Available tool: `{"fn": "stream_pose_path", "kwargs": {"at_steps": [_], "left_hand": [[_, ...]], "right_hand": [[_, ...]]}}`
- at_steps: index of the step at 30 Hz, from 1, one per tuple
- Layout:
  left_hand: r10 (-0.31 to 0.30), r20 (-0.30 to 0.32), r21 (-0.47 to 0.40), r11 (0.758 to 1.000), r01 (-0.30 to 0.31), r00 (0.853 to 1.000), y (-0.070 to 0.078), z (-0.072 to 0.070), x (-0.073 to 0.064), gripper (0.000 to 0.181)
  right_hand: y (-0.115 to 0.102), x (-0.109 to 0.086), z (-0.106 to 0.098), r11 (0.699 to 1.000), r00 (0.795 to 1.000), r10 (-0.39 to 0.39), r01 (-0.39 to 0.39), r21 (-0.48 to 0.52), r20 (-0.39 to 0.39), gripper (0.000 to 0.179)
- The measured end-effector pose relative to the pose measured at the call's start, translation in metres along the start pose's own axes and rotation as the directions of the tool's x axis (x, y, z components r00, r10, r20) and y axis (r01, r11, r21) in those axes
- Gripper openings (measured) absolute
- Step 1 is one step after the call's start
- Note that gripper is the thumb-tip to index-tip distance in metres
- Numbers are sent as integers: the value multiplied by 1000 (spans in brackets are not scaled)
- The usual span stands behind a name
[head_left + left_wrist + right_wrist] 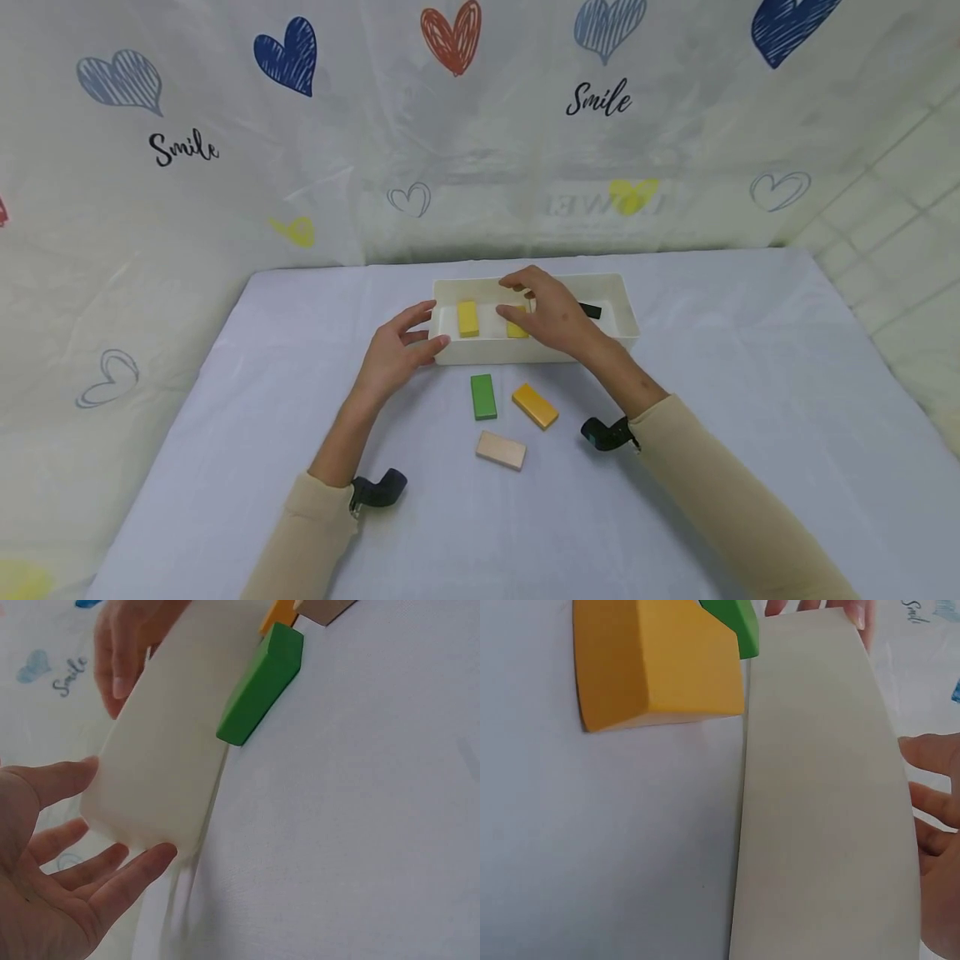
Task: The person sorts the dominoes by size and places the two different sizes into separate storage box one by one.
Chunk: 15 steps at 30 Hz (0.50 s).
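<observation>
A long white box stands on the table. My left hand is at its left end, fingers spread and fingertips at the wall, as the left wrist view of the white box also shows. Inside lie a yellow block on the left and a second yellow block, partly hidden by my right hand. That hand reaches over the front rim, thumb and forefinger apart above the second yellow block. A black piece lies farther right in the box, partly behind the hand.
In front of the box lie a green block, an orange-yellow block and a plain wooden block. A white cloth covers the table. Behind it hangs a sheet printed with hearts. Each wrist carries a black camera.
</observation>
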<state>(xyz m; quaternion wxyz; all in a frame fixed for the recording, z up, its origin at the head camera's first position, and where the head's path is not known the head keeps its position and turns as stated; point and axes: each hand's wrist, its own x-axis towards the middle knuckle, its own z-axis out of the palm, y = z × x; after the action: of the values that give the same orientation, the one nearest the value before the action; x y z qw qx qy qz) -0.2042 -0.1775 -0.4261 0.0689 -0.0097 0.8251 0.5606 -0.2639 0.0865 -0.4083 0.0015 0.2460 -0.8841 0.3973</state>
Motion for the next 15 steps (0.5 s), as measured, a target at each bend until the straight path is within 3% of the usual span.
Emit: {"fn": "stream_pose_path", "kwargs": {"at_steps": [10, 15], "left_hand": [[-1, 2, -3, 1000, 1, 1000, 0, 0, -1, 69], [-3, 3, -4, 1000, 3, 1000, 0, 0, -2, 69]], "right_hand": [[-9, -15, -13, 1000, 1000, -17, 17, -20, -9, 37], [-12, -23, -15, 997, 997, -68, 67, -29, -38, 28]]}}
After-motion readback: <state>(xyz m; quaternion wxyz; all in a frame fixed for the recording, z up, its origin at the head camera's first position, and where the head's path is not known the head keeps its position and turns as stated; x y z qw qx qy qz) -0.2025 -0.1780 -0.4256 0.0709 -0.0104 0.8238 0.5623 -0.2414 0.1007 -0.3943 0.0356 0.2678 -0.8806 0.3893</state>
